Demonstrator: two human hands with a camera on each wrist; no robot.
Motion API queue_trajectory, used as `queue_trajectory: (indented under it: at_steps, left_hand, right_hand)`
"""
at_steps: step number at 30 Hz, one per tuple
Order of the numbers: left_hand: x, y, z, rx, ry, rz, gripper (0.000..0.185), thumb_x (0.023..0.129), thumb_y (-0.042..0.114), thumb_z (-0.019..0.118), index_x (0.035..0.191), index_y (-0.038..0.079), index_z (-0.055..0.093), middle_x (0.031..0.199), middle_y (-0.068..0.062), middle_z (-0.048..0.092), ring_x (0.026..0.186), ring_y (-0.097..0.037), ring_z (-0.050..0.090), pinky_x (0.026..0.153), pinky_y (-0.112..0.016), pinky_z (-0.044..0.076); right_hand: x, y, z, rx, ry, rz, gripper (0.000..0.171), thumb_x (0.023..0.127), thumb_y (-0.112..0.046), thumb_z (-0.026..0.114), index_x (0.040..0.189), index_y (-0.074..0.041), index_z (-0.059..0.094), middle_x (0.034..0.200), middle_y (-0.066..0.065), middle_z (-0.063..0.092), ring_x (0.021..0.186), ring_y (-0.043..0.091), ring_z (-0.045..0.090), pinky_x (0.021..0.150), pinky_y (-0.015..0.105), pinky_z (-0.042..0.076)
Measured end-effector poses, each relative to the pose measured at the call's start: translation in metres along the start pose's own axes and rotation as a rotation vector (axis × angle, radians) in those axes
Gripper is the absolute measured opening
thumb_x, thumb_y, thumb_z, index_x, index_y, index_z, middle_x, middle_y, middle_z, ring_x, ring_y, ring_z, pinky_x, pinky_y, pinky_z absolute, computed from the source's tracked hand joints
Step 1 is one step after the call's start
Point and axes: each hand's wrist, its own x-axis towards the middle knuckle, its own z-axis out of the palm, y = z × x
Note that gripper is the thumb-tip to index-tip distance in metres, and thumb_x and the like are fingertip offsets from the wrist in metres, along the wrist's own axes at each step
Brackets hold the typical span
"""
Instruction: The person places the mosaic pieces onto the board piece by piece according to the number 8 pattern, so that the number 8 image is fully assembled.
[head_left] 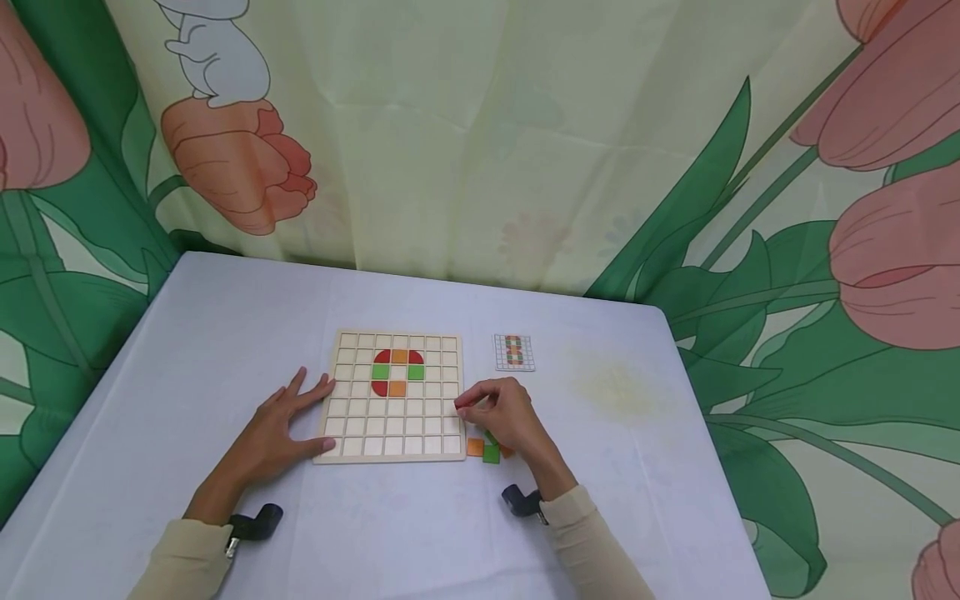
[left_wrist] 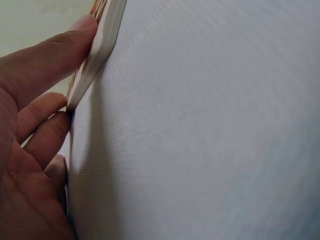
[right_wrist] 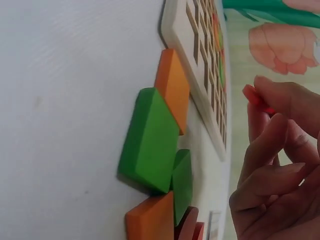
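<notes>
A pale wooden grid board (head_left: 393, 433) lies on the table, with red, green and orange tiles (head_left: 398, 372) set in its upper middle cells. My left hand (head_left: 281, 429) lies flat with straight fingers against the board's left edge (left_wrist: 95, 55). My right hand (head_left: 498, 412) hovers at the board's right edge and pinches a small red tile (right_wrist: 256, 97) between thumb and fingertips. Under that hand lie loose tiles: a green one (right_wrist: 150, 140) and an orange one (right_wrist: 172, 87), with more beside them (head_left: 483, 450).
A small pattern card (head_left: 514, 352) lies right of the board. The table (head_left: 225, 317) wears a light blue cloth, and a flower-printed curtain (head_left: 480, 125) hangs close behind it. The table's right edge falls off near the curtain.
</notes>
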Motion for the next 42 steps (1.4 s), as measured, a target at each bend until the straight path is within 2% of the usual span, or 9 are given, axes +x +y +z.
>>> queue_trajectory:
  at_steps: [7,13,16,20,26,31,35,38,42]
  left_hand:
    - [0.001,0.0,0.0,0.0,-0.006,-0.005,0.1,0.08,0.043,0.091,0.165,0.025,0.041,0.176,-0.029,0.013,0.153,-0.07,0.017,0.113,-0.087,0.025]
    - [0.001,0.0,0.0,-0.001,-0.006,-0.001,0.099,0.08,0.044,0.091,0.164,0.025,0.042,0.176,-0.029,0.013,0.153,-0.069,0.016,0.114,-0.087,0.024]
    - [0.001,-0.001,-0.001,0.0,-0.002,0.008,0.099,0.081,0.045,0.091,0.164,0.024,0.043,0.176,-0.029,0.014,0.154,-0.068,0.016,0.115,-0.086,0.023]
    - [0.001,-0.001,-0.001,0.0,-0.001,0.011,0.099,0.081,0.046,0.091,0.164,0.024,0.043,0.176,-0.029,0.014,0.154,-0.067,0.017,0.116,-0.085,0.023]
    - [0.0,0.0,-0.001,0.005,-0.001,0.004,0.099,0.081,0.045,0.09,0.164,0.024,0.042,0.176,-0.029,0.015,0.153,-0.069,0.018,0.114,-0.086,0.025]
    - [0.0,0.001,-0.001,0.005,-0.001,0.003,0.098,0.081,0.044,0.09,0.164,0.023,0.042,0.176,-0.029,0.015,0.153,-0.069,0.017,0.114,-0.086,0.025]
    - [0.001,0.001,-0.001,0.004,-0.004,-0.005,0.099,0.081,0.044,0.09,0.165,0.024,0.041,0.176,-0.028,0.013,0.154,-0.068,0.016,0.114,-0.086,0.024]
    - [0.001,0.001,-0.001,0.003,-0.006,-0.003,0.1,0.081,0.045,0.09,0.165,0.024,0.04,0.176,-0.029,0.013,0.154,-0.068,0.016,0.115,-0.086,0.024]
    - [0.001,0.0,-0.001,0.001,-0.006,0.005,0.099,0.081,0.044,0.091,0.165,0.024,0.041,0.176,-0.028,0.014,0.155,-0.067,0.016,0.116,-0.085,0.023]
  right_hand:
    - [0.002,-0.004,0.002,0.041,-0.012,-0.026,0.017,0.091,-0.013,0.083,0.104,-0.023,0.082,0.099,-0.004,0.077,0.061,0.018,0.049,0.05,0.022,0.038]
    - [0.004,-0.005,0.004,0.071,-0.013,-0.069,0.006,0.096,-0.014,0.078,0.097,-0.021,0.079,0.099,-0.005,0.076,0.067,0.02,0.053,0.053,0.022,0.039]
    - [0.005,-0.005,0.006,0.052,0.0,-0.088,0.014,0.099,-0.012,0.074,0.093,-0.023,0.081,0.1,-0.008,0.076,0.074,0.021,0.058,0.057,0.023,0.043]
    - [0.006,-0.006,0.007,0.042,0.02,-0.094,0.026,0.1,-0.008,0.068,0.095,-0.027,0.085,0.106,-0.009,0.078,0.088,0.021,0.063,0.064,0.023,0.048]
    - [0.006,-0.009,0.007,0.039,0.035,-0.094,0.035,0.097,-0.002,0.066,0.103,-0.031,0.086,0.111,-0.008,0.076,0.087,0.023,0.06,0.056,0.023,0.044]
    - [0.008,-0.008,0.007,0.064,0.021,-0.138,0.029,0.096,-0.006,0.075,0.105,-0.031,0.086,0.109,-0.008,0.076,0.081,0.022,0.061,0.056,0.022,0.043]
    - [0.01,-0.007,0.007,0.073,-0.003,-0.182,0.018,0.095,-0.016,0.082,0.104,-0.031,0.084,0.106,-0.01,0.078,0.08,0.021,0.061,0.06,0.021,0.045]
    - [0.011,-0.008,0.008,0.068,-0.008,-0.199,0.011,0.096,-0.023,0.081,0.104,-0.03,0.083,0.102,-0.01,0.077,0.081,0.02,0.061,0.062,0.022,0.046]
    - [0.012,-0.011,0.01,0.062,0.001,-0.196,0.008,0.098,-0.025,0.079,0.105,-0.028,0.08,0.098,-0.009,0.075,0.083,0.019,0.062,0.063,0.022,0.047]
